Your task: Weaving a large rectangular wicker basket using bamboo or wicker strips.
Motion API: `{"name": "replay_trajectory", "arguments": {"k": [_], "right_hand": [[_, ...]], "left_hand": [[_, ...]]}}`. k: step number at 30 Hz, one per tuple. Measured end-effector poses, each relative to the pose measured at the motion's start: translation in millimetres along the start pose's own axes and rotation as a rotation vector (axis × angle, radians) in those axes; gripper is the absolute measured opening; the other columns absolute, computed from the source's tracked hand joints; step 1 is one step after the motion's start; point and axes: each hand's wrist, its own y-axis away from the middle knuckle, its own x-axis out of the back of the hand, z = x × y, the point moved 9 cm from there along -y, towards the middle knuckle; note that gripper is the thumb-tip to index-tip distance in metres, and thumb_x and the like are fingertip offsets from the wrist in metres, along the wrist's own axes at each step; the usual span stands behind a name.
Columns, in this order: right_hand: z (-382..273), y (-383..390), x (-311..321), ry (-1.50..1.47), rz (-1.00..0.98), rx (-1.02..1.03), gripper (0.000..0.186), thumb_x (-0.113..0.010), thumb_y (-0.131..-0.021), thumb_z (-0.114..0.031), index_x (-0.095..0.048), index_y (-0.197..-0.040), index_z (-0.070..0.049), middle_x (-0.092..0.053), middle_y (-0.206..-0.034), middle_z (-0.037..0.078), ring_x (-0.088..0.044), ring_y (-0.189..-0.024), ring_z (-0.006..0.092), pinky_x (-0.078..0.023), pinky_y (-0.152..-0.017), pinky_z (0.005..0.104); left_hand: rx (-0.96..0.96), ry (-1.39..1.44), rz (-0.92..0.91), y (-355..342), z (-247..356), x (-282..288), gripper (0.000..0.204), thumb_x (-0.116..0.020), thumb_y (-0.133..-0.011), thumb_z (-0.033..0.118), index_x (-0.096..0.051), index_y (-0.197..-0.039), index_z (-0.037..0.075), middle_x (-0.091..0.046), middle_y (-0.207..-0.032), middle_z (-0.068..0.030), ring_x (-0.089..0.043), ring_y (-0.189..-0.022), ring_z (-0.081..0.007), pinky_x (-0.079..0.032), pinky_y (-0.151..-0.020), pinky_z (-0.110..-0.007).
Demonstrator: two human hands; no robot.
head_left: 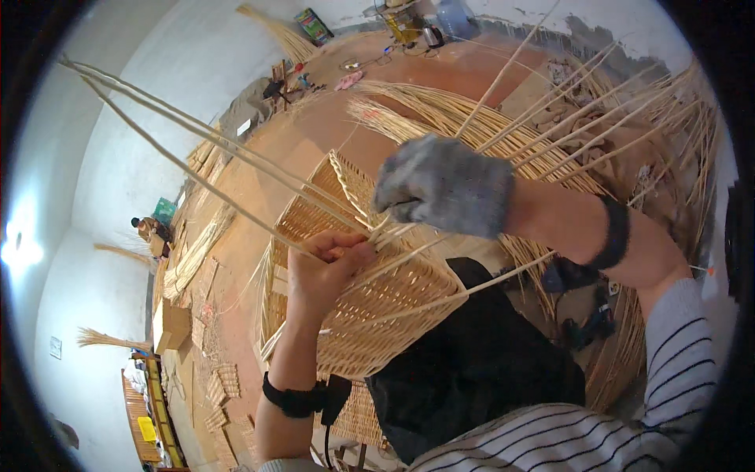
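A pale woven wicker basket point(377, 322) sits before me above a black cloth point(480, 362), long rods rising from its rim toward the upper left and upper right. My bare left hand point(322, 275) is closed on a pale rod point(204, 186) at the basket's rim. My right hand point(440, 186), in a grey glove, is just above and to the right, fingers closed over rods at the rim; its fingertips are mostly hidden.
Bundles of long rods point(464, 118) lie on the floor point(314, 134) behind and right. A person point(149, 232) sits at the far left. A drill point(590, 322) lies right, a cardboard box point(171, 326) left, a yellow bucket point(401, 27) at the back.
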Motion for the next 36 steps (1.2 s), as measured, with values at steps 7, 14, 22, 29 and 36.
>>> {"name": "replay_trajectory", "arguments": {"k": [7, 14, 22, 29, 36], "right_hand": [[-24.8, 36.2, 16.7, 0.511, -0.015, 0.16, 0.01, -0.051, -0.072, -0.015, -0.055, -0.071, -0.006, -0.054, -0.068, 0.01, -0.058, -0.067, 0.0252, -0.049, -0.057, 0.0343], [34.5, 79.2, -7.4, -0.266, -0.205, -0.628, 0.02, -0.052, -0.082, -0.02, -0.061, -0.09, -0.004, -0.061, -0.09, 0.013, -0.061, -0.078, 0.0241, -0.05, -0.064, 0.0312], [65.7, 82.8, -30.3, -1.619, 0.094, -0.77, 0.024, -0.057, -0.084, -0.015, -0.057, -0.103, 0.0, -0.062, -0.096, 0.012, -0.06, -0.092, 0.0187, -0.052, -0.075, 0.031], [-41.8, 54.4, 29.4, -0.321, -0.166, 0.174, 0.019, -0.056, -0.079, -0.011, -0.059, -0.097, -0.005, -0.06, -0.096, 0.013, -0.06, -0.09, 0.0252, -0.049, -0.078, 0.0356], [-48.4, 28.6, 2.1, -0.017, -0.172, 0.486, 0.029, -0.057, -0.072, -0.011, -0.058, -0.1, -0.006, -0.059, -0.093, 0.013, -0.059, -0.083, 0.0294, -0.049, -0.071, 0.0372]], "left_hand": [[-0.033, -0.021, 0.014, -11.5, 0.6, 0.3, 0.017, -0.07, -0.071, 0.009, -0.065, -0.083, -0.002, -0.063, -0.067, -0.0035, -0.055, -0.057, -0.005, -0.042, -0.051, -0.017], [-0.045, -0.001, 0.025, -5.3, 7.5, 6.2, 0.017, -0.07, -0.07, 0.009, -0.065, -0.082, -0.002, -0.064, -0.068, -0.0051, -0.058, -0.059, -0.0062, -0.045, -0.053, -0.018], [-0.094, -0.11, 0.081, -5.1, 12.3, -4.0, 0.02, -0.073, -0.068, 0.014, -0.066, -0.079, -0.001, -0.061, -0.064, 0.0002, -0.051, -0.054, -0.0018, -0.04, -0.05, -0.016], [-0.07, -0.164, 0.051, 4.5, 21.1, -7.5, 0.022, -0.073, -0.067, 0.016, -0.066, -0.08, -0.001, -0.06, -0.063, -0.0003, -0.05, -0.053, -0.0023, -0.04, -0.049, -0.018], [-0.195, -0.132, 0.027, 7.8, 20.2, -10.2, 0.021, -0.073, -0.066, 0.019, -0.068, -0.078, 0.003, -0.065, -0.066, -0.0057, -0.058, -0.059, -0.0089, -0.045, -0.057, -0.025]]}}
